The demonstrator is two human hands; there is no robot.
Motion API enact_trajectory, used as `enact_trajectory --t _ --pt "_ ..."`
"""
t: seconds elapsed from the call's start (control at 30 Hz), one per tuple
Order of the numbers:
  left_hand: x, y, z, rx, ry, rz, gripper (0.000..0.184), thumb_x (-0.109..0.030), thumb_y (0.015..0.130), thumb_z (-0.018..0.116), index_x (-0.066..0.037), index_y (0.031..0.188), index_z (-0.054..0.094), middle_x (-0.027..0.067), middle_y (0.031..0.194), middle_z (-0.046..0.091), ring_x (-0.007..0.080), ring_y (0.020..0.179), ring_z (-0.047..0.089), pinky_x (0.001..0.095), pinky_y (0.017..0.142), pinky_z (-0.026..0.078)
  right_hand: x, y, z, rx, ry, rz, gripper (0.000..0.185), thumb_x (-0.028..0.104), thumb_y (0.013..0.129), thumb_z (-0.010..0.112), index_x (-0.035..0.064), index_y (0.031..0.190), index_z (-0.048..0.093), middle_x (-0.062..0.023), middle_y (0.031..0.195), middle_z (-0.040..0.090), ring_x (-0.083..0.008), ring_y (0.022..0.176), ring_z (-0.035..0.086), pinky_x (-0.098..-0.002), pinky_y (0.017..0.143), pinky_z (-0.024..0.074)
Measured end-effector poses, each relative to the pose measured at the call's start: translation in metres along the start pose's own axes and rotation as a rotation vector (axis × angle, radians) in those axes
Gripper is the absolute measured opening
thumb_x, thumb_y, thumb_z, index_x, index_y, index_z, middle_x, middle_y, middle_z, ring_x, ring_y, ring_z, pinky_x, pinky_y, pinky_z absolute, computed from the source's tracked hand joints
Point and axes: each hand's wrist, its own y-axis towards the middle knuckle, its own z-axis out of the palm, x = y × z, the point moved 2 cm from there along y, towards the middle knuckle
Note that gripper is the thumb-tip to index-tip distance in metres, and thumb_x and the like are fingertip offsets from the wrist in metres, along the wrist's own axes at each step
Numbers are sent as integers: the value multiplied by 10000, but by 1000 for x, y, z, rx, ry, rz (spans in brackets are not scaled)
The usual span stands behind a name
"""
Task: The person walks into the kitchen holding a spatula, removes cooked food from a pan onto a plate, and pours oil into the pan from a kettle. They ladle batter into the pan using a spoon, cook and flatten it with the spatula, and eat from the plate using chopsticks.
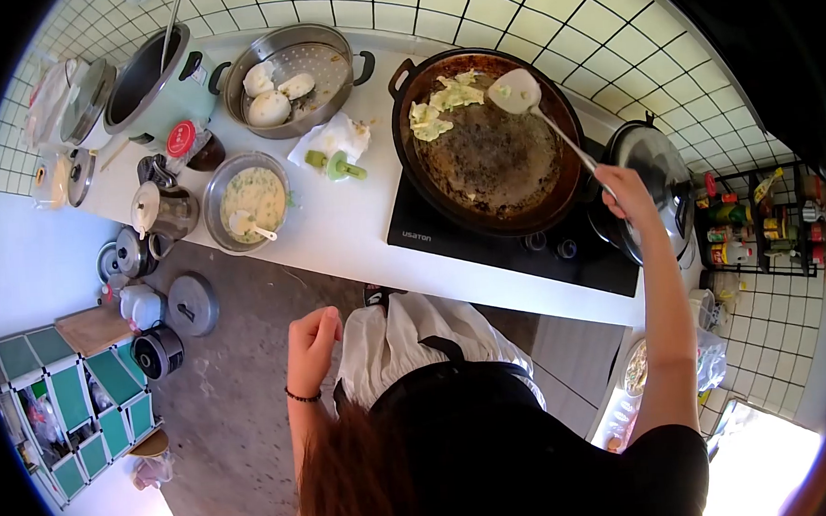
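My right hand point(624, 194) grips the thin handle of a spatula point(515, 92) with a broad pale head. That head rests inside a wide dark wok point(492, 165), near its upper right side. Beside it, along the upper left of the wok, lie torn yellowish pieces of cooked batter or egg point(451, 92) with green flecks. The rest of the wok's bottom looks browned. My left hand point(316, 341) hangs at my side, away from the counter, its fingers curled in and nothing visible in them.
The wok stands on a black cooktop point(421, 236). To its left are a metal bowl of batter point(251, 194) with a white spoon, a green-handled tool point(343, 165) on tissue, and a steamer pan point(323, 62) with white buns. A lidded pot point(646, 166) stands at right.
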Motion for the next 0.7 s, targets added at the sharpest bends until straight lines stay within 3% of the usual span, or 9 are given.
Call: enact_trajectory --t 0.13,0.23,0.27,0.37,0.5,0.53,0.63,0.67,0.7 --pt "-2 -1 -1 7 6 9 392 -206 932 468 9 603 453 8 528 404 73 524 344 257 482 282 38 27 7 -101 -420 -95 295 300 903 510 33 970 617 -63 548 526 -155 403 500 -291 388 379" --pt "-3 -4 0 2 17 7 393 -207 932 466 7 603 451 10 525 401 72 522 342 259 478 278 51 38 33 -385 -938 -585 276 278 876 509 57 1000 618 -144 677 615 -286 592 621 -393 520 472" --pt "-3 -6 0 -2 19 3 393 -208 932 465 7 603 451 10 524 401 72 522 342 260 477 278 62 36 42 -323 -1025 -420 288 269 849 517 96 1062 604 -176 786 638 -341 749 630 -445 609 496" --pt "0 -10 -1 -18 9 10 394 -211 932 464 7 604 453 11 523 401 73 521 343 260 476 276 75 22 71 -284 -1210 -410 317 271 849 525 126 1127 571 -163 758 635 -328 698 631 -433 598 504" --pt "6 -15 -4 -52 -8 -2 390 -211 930 470 8 608 455 13 531 410 76 526 349 260 481 281 79 -17 89 -190 -1289 -493 366 266 849 532 136 1191 545 -149 695 625 -327 665 627 -428 599 508" --pt "7 -16 -4 -57 -15 -2 388 -211 929 473 8 609 455 13 534 412 76 528 352 260 482 284 90 -33 90 -172 -1256 -411 365 282 838 553 173 1186 574 -154 728 639 -329 698 631 -426 632 510" --pt "10 -17 -6 -68 -32 -10 384 -210 927 478 8 612 457 14 540 418 77 533 356 259 487 290 82 -38 64 -185 -973 -478 333 299 829 575 211 1148 612 -144 796 657 -324 726 634 -406 666 507" --pt "11 -17 -7 -71 -37 -15 382 -209 926 480 8 613 457 15 542 420 77 534 357 258 489 292 91 -41 54 -139 -880 -368 308 310 823 590 242 1121 626 -117 845 668 -321 759 638 -385 722 499" --pt "11 -17 -7 -73 -33 -14 380 -208 926 480 9 615 457 15 541 420 77 534 358 258 489 293 74 -24 33 -134 -826 -449 334 306 833 600 189 1145 621 -101 704 637 -227 609 615 -322 565 480"
